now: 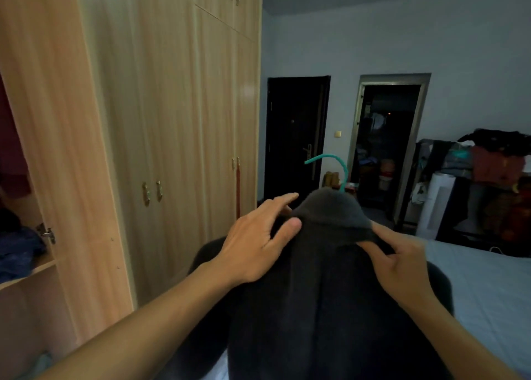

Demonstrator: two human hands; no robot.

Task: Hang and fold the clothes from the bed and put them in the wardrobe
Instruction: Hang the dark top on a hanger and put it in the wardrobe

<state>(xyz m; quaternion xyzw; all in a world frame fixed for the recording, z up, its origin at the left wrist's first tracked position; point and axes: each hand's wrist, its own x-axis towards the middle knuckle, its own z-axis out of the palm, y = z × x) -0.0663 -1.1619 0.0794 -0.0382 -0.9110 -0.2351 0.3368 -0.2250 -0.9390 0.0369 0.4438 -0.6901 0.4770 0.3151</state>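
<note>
A dim bedroom: a tall wooden wardrobe (172,121) is standing on the left with one section open, showing folded clothes on a shelf (17,253), and a pale bed (488,287) is lying on the right. A dark sweater (330,293) is hanging in front of the person on a teal hanger (339,164), above the bed's edge. The left hand (255,244) is resting on the collar with fingers spread, thumb pressing the fabric. The right hand (402,264) is pinching the collar's other side between thumb and fingers.
</note>
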